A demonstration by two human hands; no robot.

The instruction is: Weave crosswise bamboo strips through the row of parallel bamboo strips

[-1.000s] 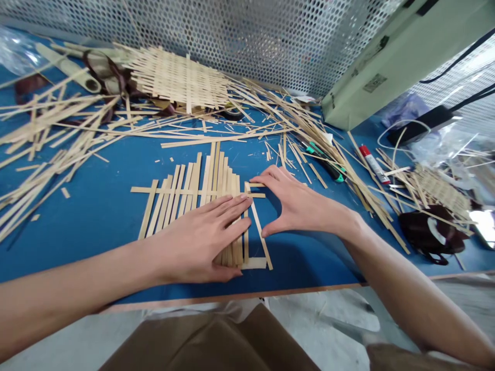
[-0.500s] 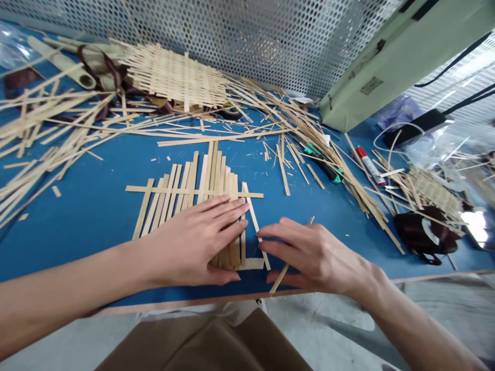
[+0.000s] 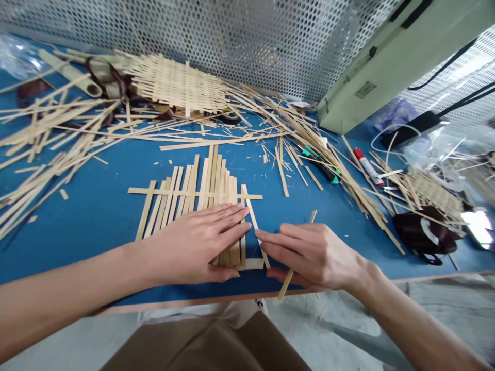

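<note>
My left hand lies flat, fingers stretched, over a row of upright bamboo strips, hiding their lower middle part. A crosswise bamboo strip runs through the upper part of the row. At the row's right end a slanted strip leans, its foot near a pale flat band at the bottom. The fingertips of my right hand touch the slanted strip's right edge. Another short bamboo strip is tucked within that hand's bent fingers, its ends poking out above and below.
A woven bamboo mat rests at the back among loose strips. Farther right are a green-black utility knife, a red-capped marker and a dark pouch. A bamboo tube lies back left. The table's front edge runs close below my hands.
My right hand's fingers have drawn closer together against the slanted strip. The strip held in that hand has shifted slightly right. My left hand stays over the row; the view has tilted slightly.
</note>
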